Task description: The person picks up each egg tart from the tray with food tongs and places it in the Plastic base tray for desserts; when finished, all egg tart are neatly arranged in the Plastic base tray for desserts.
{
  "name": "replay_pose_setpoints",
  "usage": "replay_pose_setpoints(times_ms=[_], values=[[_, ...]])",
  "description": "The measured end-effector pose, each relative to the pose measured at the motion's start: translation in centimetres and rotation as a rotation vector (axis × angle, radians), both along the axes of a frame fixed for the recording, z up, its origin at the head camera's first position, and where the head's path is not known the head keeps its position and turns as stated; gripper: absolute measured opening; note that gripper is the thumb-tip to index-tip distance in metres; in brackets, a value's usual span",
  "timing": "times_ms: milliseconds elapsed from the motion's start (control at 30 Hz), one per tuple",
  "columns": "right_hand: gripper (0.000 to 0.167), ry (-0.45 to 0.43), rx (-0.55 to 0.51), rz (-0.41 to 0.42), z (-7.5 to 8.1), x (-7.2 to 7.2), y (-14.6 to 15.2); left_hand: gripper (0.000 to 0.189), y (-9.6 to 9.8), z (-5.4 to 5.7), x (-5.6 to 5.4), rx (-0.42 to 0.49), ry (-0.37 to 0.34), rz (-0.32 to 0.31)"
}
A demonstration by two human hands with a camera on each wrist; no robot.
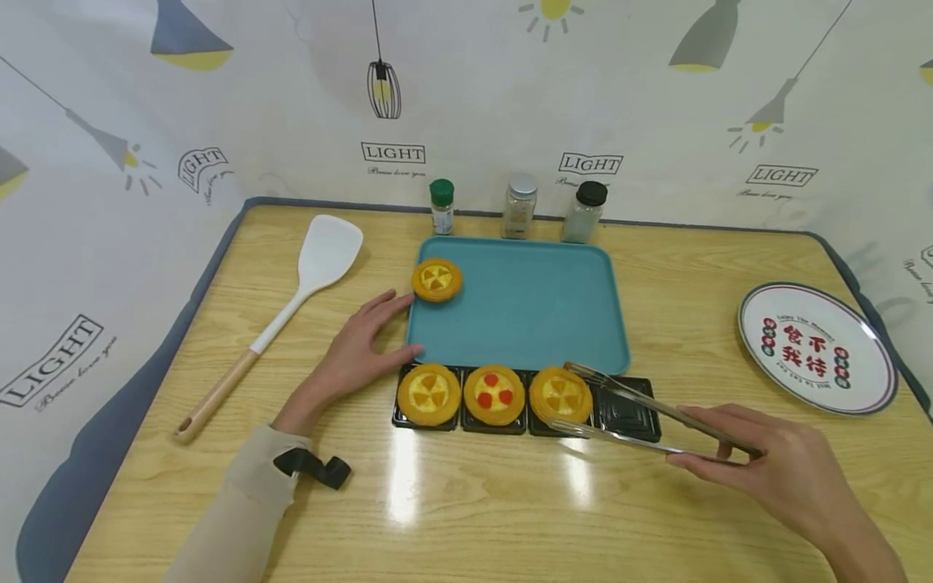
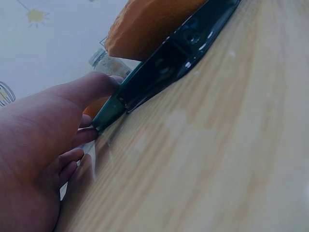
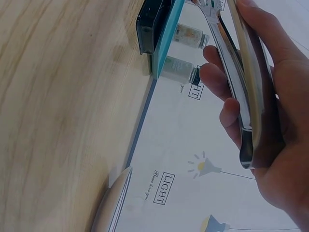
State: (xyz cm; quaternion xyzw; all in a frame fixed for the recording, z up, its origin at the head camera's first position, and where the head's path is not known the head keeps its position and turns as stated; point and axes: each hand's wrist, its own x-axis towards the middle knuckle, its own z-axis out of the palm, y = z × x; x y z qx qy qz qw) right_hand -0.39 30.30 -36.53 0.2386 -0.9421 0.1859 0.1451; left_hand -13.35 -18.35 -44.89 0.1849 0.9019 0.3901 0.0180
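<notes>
- The right hand (image 1: 780, 474) is gripping metal tongs (image 1: 641, 413), fingers curled round the handles, as the right wrist view also shows.
- The tong tips are lying on either side of the right tart (image 1: 560, 395), which is sitting in the third cup of a black holder (image 1: 628, 418); I cannot tell whether the tips are touching it.
- Two more tarts, a yellow one (image 1: 428, 393) and a red-dotted one (image 1: 494, 394), are sitting in the cups to its left; the fourth cup is bare.
- The left hand (image 1: 359, 350) is lying flat on the table (image 1: 466, 502), fingers released, thumb and fingertips touching the left edge of the teal tray (image 1: 525, 308).
- A fourth tart (image 1: 436, 279) is sitting in the tray's far left corner.
- A spatula (image 1: 280, 312), three jars (image 1: 519, 206) and a plate (image 1: 816, 346) are lying around.
</notes>
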Motion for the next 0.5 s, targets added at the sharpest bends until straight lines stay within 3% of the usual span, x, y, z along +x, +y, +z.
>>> replay_pose_setpoints(times_ms=[267,500], values=[[0.057,0.028,0.010,0.012,-0.05,-0.05,0.04,0.077,0.02,0.04,-0.01,-0.002,0.001,0.003],[0.056,-0.067,0.000,-0.050,0.07,0.11,-0.10,0.077,0.08,-0.01,-0.03,-0.001,0.001,-0.001]])
